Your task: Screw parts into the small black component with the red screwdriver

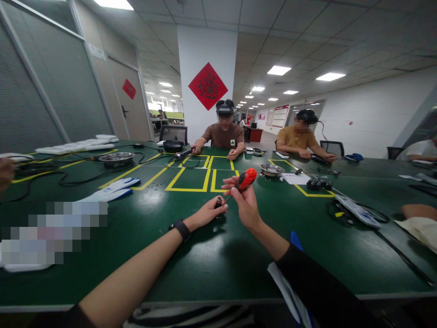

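My left hand [207, 214] pinches a small dark metal cylinder [219, 203], its top showing above my thumb. At 2 o'clock from it, my right hand [247, 206] holds a screwdriver [247, 178] by its red-and-black handle, thumb against fingers, the outer ones loosely spread; the shaft slants toward 8 o'clock, and I cannot tell whether its tip touches the cylinder. Farther out on the green table [194, 273], white-and-blue gloves [109, 189] lie at 10, a steel bowl [272, 174] sits at 1, and a co-worker in brown [221, 136] faces me at 12
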{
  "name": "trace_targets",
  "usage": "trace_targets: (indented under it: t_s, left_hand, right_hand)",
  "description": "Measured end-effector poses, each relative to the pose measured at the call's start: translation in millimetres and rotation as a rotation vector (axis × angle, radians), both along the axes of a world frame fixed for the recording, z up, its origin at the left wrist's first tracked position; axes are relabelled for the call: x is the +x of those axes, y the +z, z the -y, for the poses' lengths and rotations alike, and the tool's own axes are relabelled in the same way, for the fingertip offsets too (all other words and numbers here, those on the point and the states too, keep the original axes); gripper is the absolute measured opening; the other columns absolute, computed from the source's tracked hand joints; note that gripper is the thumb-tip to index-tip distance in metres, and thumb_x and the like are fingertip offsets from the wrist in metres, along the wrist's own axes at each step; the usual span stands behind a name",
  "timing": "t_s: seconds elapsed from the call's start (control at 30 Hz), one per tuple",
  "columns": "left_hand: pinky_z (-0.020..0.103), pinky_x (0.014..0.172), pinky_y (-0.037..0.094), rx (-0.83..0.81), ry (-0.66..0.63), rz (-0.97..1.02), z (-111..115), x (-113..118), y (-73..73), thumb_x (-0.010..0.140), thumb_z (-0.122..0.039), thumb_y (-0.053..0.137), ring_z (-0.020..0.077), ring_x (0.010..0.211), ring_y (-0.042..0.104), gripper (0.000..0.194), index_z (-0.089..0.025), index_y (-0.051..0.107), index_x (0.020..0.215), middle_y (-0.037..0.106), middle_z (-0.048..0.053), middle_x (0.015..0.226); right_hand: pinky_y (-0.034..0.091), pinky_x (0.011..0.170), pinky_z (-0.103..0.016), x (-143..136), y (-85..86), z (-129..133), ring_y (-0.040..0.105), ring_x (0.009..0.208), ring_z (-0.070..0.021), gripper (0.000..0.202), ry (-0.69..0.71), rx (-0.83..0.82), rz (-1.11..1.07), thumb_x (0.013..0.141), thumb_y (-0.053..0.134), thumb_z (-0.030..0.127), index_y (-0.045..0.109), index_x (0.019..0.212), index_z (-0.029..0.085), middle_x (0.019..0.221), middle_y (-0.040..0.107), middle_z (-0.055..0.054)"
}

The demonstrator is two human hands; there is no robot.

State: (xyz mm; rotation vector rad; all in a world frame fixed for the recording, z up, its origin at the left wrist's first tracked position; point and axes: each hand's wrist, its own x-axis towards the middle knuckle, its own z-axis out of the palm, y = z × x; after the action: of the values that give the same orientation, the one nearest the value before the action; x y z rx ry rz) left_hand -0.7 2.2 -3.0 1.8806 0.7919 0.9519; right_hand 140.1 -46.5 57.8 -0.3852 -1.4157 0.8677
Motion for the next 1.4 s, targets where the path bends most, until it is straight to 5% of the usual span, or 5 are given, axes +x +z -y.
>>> trace_targets:
  t_s: [0.33, 0.7, 0.93, 1.27, 1.4]
  left_hand:
    - [0.024, 0.063, 0.040, -0.002, -0.016, 0.009, -1.9, -0.1, -2.8, 0.082, -0.045, 0.049, 0.0106, 0.066, 0.048, 0.030, -0.015, 0.050, 0.085, 0.055, 0.000, 0.077]
    - [0.025, 0.065, 0.040, 0.018, 0.003, -0.011, 2.0, 0.2, 1.6, 0.082, -0.046, 0.047, 0.0114, 0.068, 0.048, 0.031, -0.015, 0.049, 0.083, 0.055, 0.001, 0.077]
    - [0.025, 0.064, 0.039, -0.018, -0.032, 0.016, -0.3, -0.3, -1.2, 0.083, -0.043, 0.048, 0.0105, 0.067, 0.047, 0.028, -0.015, 0.048, 0.086, 0.054, 0.000, 0.077]
    - [0.025, 0.065, 0.040, 0.015, -0.008, 0.005, 0.4, -0.9, 0.7, 0.083, -0.044, 0.047, 0.0110, 0.068, 0.047, 0.029, -0.015, 0.049, 0.083, 0.055, 0.000, 0.076]
    - [0.025, 0.065, 0.039, 0.021, 0.000, -0.004, 0.2, -0.6, 0.1, 0.083, -0.044, 0.047, 0.0108, 0.067, 0.048, 0.028, -0.015, 0.049, 0.083, 0.055, 0.000, 0.076]
  right_hand:
    - [0.047, 0.066, -0.028, 0.4, -4.4, -3.0, 0.052, 0.065, -0.0112, 0.009, -0.019, -0.012, -0.016, 0.081, 0.053, 0.024, 0.046, 0.087, 0.022, 0.072, 0.051, 0.002]
    - [0.048, 0.079, -0.034, -2.0, 2.6, 2.6, 0.057, 0.087, -0.0153, 0.026, 0.022, 0.018, 0.014, 0.084, 0.050, 0.027, 0.042, 0.108, 0.022, 0.109, 0.056, -0.008]
    - [0.047, 0.065, -0.026, 0.5, 0.6, 0.3, 0.053, 0.063, -0.0101, 0.009, -0.018, -0.009, 0.049, 0.081, 0.055, 0.025, 0.048, 0.080, 0.019, 0.070, 0.053, 0.002]
    - [0.047, 0.074, -0.030, 1.3, -2.0, -3.4, 0.055, 0.087, -0.0153, 0.028, -0.015, 0.001, 0.020, 0.084, 0.049, 0.025, 0.046, 0.111, 0.021, 0.102, 0.055, -0.006]
    - [0.047, 0.073, -0.029, 1.2, -1.8, -4.2, 0.056, 0.077, -0.0135, 0.021, -0.031, -0.017, 0.043, 0.083, 0.051, 0.026, 0.048, 0.103, 0.020, 0.083, 0.056, -0.002]
